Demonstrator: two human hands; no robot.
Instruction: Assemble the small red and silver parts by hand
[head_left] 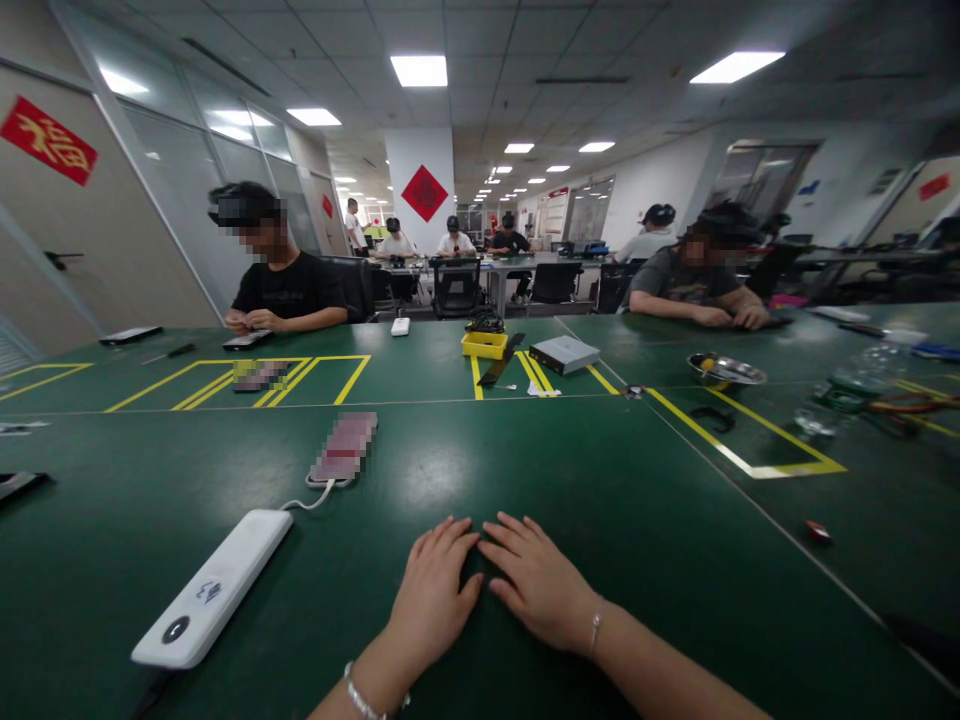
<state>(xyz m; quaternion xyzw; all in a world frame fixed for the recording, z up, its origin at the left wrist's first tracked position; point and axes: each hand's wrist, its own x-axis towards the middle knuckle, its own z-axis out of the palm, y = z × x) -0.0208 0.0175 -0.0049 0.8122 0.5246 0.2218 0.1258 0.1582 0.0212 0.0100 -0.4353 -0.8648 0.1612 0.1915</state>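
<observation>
My left hand [435, 595] lies palm down on the green tabletop [390, 480], its fingers stretched out and holding nothing. Beside it rests my right hand [536, 585], also flat with the fingers extended and nothing in them. The fingertips of the two hands almost meet. To the left of my hands lies a long white power bank [217, 585] with a round dark spot near its lower end. A short white cable [309, 500] runs from it to a phone [345, 447], whose screen is blurred out.
Yellow tape [795, 468] marks outlines across the table. Farther back are a yellow tray [484, 345], a grey box [564, 353], a metal dish [726, 368] and a plastic bottle [862, 378]. Two people sit across the table, left and right; several more sit behind.
</observation>
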